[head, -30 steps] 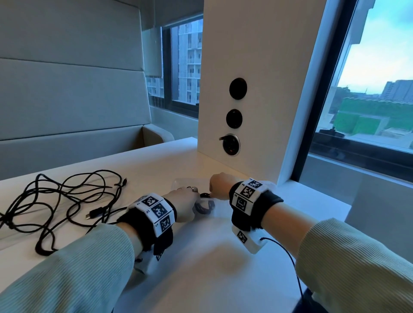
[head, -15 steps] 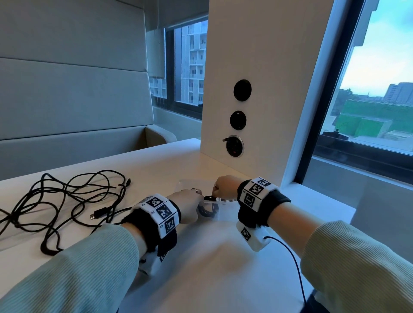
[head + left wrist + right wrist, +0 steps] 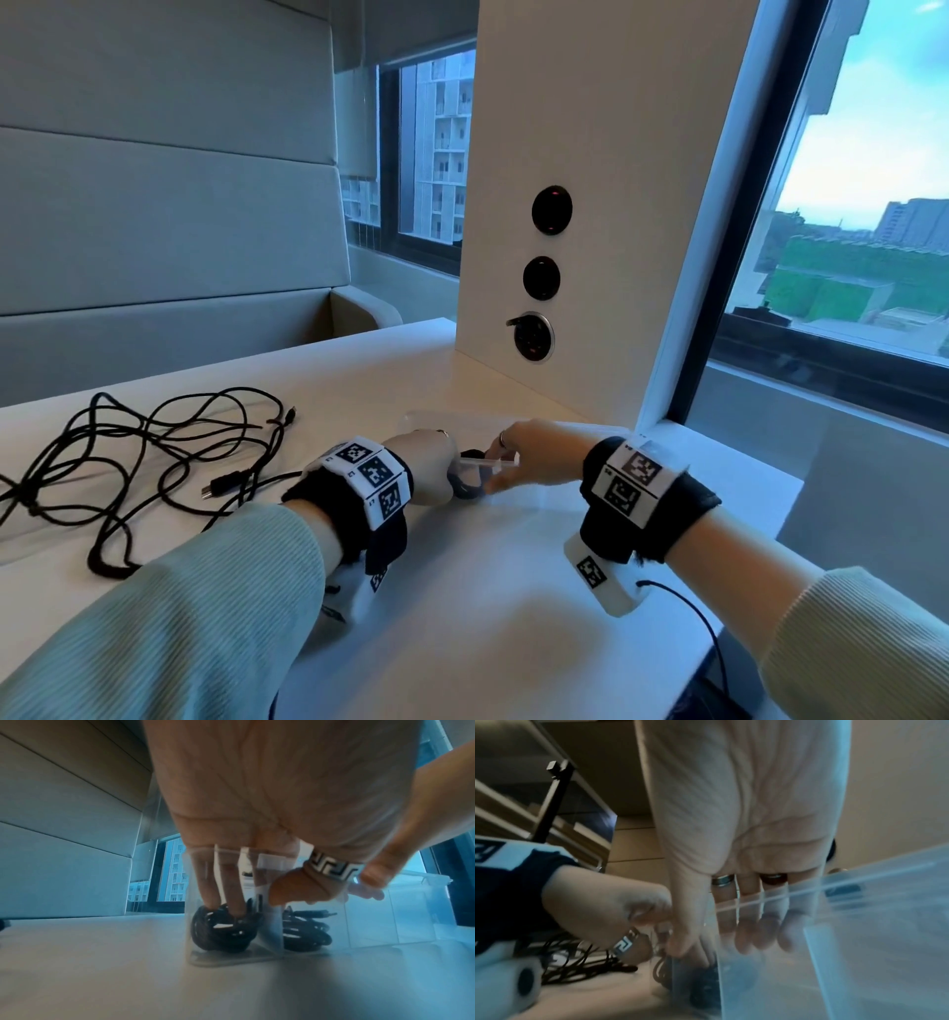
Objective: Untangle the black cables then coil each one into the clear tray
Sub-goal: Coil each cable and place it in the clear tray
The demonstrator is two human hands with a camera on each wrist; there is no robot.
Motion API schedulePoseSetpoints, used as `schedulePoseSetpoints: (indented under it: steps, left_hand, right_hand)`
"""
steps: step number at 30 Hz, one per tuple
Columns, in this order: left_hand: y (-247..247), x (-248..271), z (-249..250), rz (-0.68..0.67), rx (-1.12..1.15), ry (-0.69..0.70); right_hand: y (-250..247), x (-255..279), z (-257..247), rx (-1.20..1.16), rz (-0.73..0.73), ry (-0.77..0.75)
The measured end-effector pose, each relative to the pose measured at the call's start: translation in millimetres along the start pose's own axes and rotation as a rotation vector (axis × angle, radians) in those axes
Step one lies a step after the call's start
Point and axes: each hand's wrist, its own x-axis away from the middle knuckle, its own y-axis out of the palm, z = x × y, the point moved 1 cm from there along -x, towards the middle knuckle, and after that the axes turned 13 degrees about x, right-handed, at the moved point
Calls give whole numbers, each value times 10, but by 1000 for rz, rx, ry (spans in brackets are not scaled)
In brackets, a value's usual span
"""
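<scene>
The clear tray [image 3: 436, 417] stands on the white table between my hands. In the left wrist view my left hand [image 3: 226, 902] reaches down into a tray [image 3: 411, 902] compartment, straight fingers pressing a coiled black cable [image 3: 223, 931]. A second coil [image 3: 306, 933] lies in the neighbouring compartment. My right hand [image 3: 500, 465] pinches the tray's near rim; in the right wrist view its fingers [image 3: 754, 939] sit behind the clear wall [image 3: 859, 923], the thumb outside. A tangle of black cables [image 3: 154, 452] lies loose at the left.
A white pillar with three round black sockets [image 3: 534, 336] rises just behind the tray. One loose plug [image 3: 221, 483] of the tangle points toward my left wrist. Bare white table [image 3: 462, 591] spreads in front of my hands; a padded bench wall and windows lie beyond.
Both hands stay at the tray. My right thumb and fingers have settled onto the tray's near rim. The tangle at the left has not moved.
</scene>
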Motion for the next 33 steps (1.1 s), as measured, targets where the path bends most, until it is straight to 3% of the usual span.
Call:
schedulePoseSetpoints:
  steps: [3, 14, 22, 27, 30, 33]
  left_hand:
    - [-5, 35, -22, 27, 38, 41]
    - [-47, 231, 6, 33, 34, 113]
    - [-203, 528, -201, 138, 247, 167]
    - [-457, 830, -719, 367, 354, 28]
    - [-579, 918, -1136, 514, 356, -153]
    - [-529, 863, -1445, 466, 257, -349]
  right_hand:
    - [105, -80, -44, 139, 37, -14]
    - [126, -44, -117, 69, 95, 33]
    - [110, -99, -98, 91, 140, 122]
    - [103, 9, -209, 86, 305, 139]
    - [41, 82, -346, 14, 391, 93]
    - [-37, 66, -536, -174, 412, 15]
